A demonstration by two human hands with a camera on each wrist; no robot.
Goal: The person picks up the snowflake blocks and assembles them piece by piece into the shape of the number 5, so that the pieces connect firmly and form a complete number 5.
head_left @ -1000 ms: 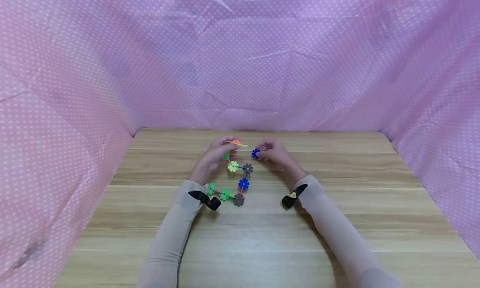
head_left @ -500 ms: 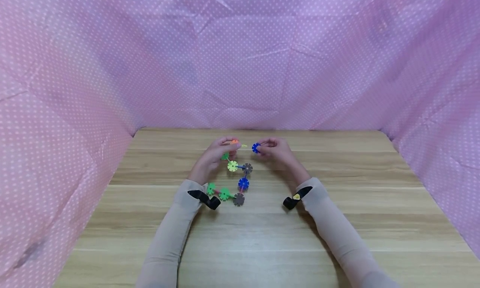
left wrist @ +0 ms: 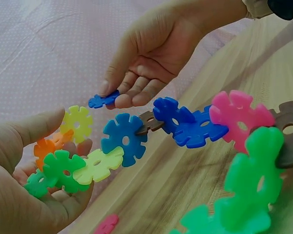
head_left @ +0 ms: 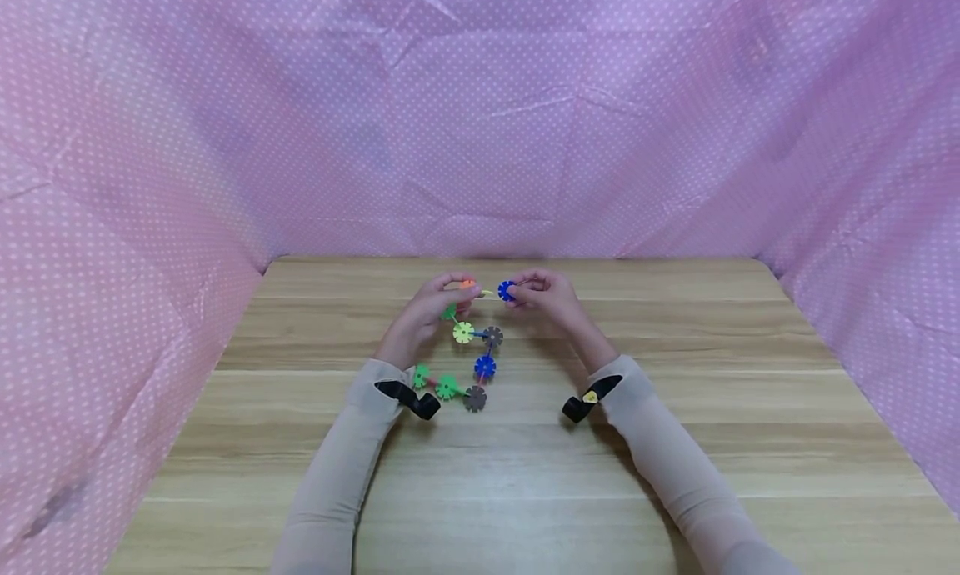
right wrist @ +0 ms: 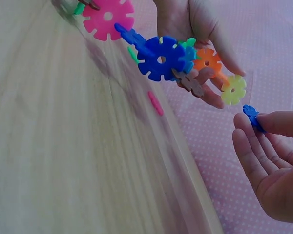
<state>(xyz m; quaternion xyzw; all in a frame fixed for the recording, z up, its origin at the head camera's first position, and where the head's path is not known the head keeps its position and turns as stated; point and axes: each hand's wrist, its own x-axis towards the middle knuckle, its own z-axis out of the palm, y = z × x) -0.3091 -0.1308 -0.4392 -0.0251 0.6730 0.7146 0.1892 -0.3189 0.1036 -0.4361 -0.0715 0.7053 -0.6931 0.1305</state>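
A chain of slotted plastic snowflake discs, in green, yellow, brown, blue, pink and orange, hangs from my left hand (head_left: pixel 422 318). The fingers hold the chain near its orange disc (right wrist: pixel 207 62) and green disc (left wrist: pixel 64 171). Beyond the thumb, the yellow end disc (left wrist: pixel 76 124) sticks out toward the right. My right hand (head_left: pixel 553 298) pinches a single blue disc (right wrist: pixel 251 117) between thumb and forefinger. This blue disc faces the yellow one across a small gap, and the two are apart. The chain's lower part, with a brown disc (head_left: pixel 476 398), runs back toward my left wrist.
A pink disc (right wrist: pixel 155 103) and a green piece (right wrist: pixel 132 54) lie on the wooden table (head_left: pixel 525 492) beneath the chain. The table's far edge lies just past both hands, with a pink dotted cloth (head_left: pixel 495 125) behind it.
My right hand has moved the blue disc forward and a little left, closer to the yellow end disc. My left hand and the chain have stayed nearly still.
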